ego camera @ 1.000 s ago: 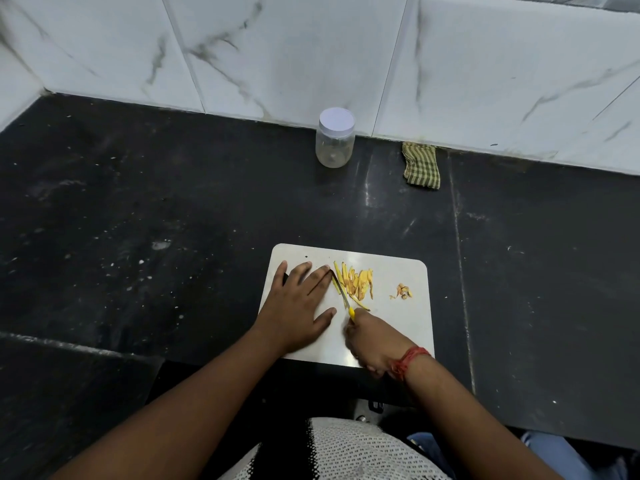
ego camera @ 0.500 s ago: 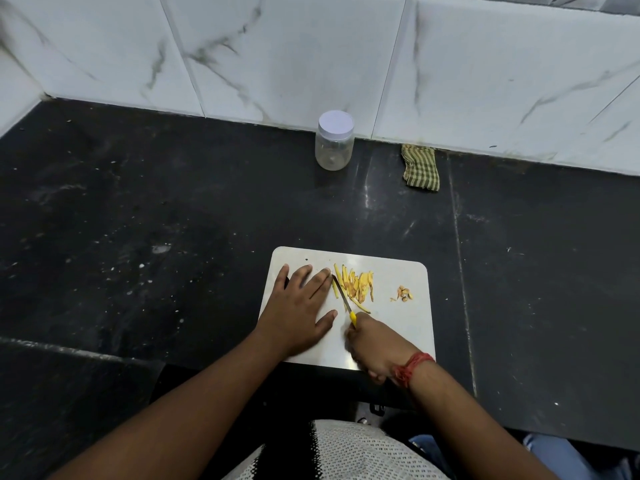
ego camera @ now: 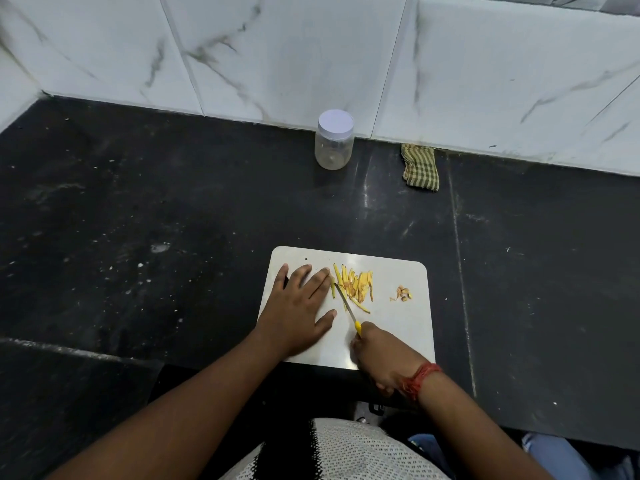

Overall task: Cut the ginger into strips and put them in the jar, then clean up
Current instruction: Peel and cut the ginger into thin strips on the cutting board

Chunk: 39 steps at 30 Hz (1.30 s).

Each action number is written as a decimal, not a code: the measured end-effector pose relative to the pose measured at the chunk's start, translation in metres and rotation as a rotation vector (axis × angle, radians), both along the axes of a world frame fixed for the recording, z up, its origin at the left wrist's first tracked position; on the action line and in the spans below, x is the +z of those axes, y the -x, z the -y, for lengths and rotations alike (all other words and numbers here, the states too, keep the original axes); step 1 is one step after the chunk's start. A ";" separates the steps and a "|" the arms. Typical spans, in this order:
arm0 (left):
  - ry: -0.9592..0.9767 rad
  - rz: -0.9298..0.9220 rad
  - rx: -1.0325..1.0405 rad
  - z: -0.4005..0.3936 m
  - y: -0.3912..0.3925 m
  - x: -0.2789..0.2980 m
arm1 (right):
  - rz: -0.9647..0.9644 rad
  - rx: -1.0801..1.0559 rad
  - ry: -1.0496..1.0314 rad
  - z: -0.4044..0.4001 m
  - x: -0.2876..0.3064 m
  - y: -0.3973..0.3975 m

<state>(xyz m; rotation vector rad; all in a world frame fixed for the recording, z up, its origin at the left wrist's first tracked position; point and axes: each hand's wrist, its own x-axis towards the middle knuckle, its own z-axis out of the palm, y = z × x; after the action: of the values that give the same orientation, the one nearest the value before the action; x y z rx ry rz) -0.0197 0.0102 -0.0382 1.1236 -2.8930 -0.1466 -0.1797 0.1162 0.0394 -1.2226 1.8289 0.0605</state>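
Ginger strips (ego camera: 353, 285) are piled mid cutting board (ego camera: 398, 327), kept together for slicing. Board is pinned by the flat, open left hand (ego camera: 298, 313); knife (ego camera: 346, 303) is gripped by the right hand (ego camera: 381, 355). Jar (ego camera: 334, 140) stands capped by the wall.

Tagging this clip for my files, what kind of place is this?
Probably a home kitchen counter: a dark stone counter against marble wall tiles, a cutting board with ginger strips, and a jar.
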 end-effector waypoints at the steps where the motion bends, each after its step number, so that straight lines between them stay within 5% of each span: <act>1: 0.001 -0.004 -0.001 0.000 0.000 0.000 | 0.000 -0.001 -0.004 -0.002 0.000 0.000; 6: -0.004 -0.018 -0.005 0.000 -0.001 -0.001 | 0.056 -0.055 0.042 -0.011 0.005 0.003; 12: -0.005 -0.013 -0.053 -0.002 -0.002 0.000 | 0.678 -0.574 -0.059 -0.026 0.013 0.003; 16: -0.039 -0.013 -0.090 -0.001 -0.001 0.000 | 0.805 -0.626 -0.051 -0.030 0.016 0.008; 29: -0.082 -0.064 -0.095 0.011 0.001 0.002 | 0.609 -0.720 0.167 -0.026 0.014 0.029; 39: -0.065 -0.114 -0.010 0.002 0.014 0.003 | -0.107 -0.685 0.381 -0.043 -0.009 0.076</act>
<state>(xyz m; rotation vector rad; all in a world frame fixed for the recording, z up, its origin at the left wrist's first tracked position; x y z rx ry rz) -0.0340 0.0085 -0.0356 1.0729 -2.8129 -0.2976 -0.2556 0.1589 0.0302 -0.7782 2.3328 -0.6393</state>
